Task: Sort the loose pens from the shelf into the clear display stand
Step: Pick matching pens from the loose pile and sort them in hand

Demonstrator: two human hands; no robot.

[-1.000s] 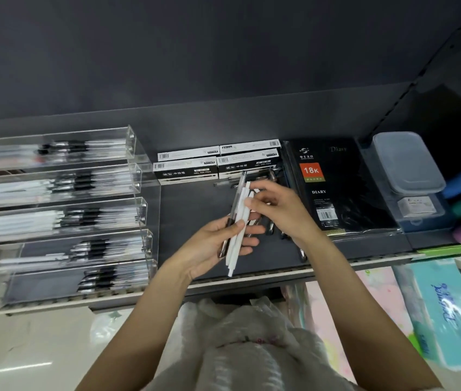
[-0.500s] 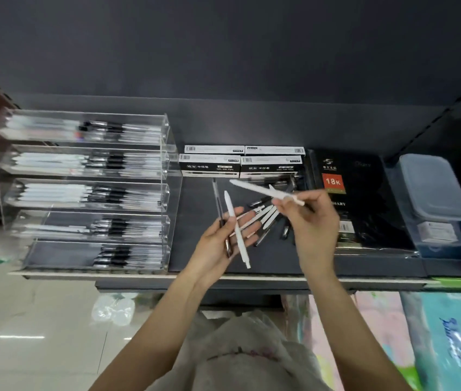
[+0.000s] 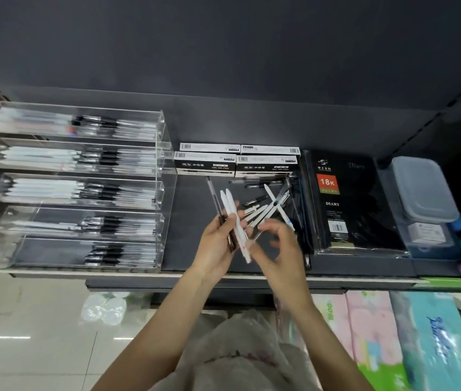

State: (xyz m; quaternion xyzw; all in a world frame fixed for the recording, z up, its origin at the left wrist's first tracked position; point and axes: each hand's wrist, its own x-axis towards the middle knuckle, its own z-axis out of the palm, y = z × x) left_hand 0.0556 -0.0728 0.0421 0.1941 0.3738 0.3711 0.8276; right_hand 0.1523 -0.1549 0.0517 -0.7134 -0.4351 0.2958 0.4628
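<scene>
Dark shelf (image 3: 195,249), clear display stand (image 3: 77,187) on its left end with pens in all five tiers. Left hand (image 3: 218,241) grips a fan of white and dark pens (image 3: 233,218); right hand (image 3: 280,244) is blurry, fingers curled, can't tell what it's holding. Loose pens (image 3: 277,198) lie behind the hands, between pen boxes (image 3: 235,163) and a diary (image 3: 344,204).

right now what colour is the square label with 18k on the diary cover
Orange-red, with white "18K" lettering, on the black diary cover; the head view, the only one, shows it.

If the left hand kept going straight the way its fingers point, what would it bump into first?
Probably the pen boxes at the back of the shelf. The left hand, gripping pens, points up and away; depth is hard to judge.
</scene>
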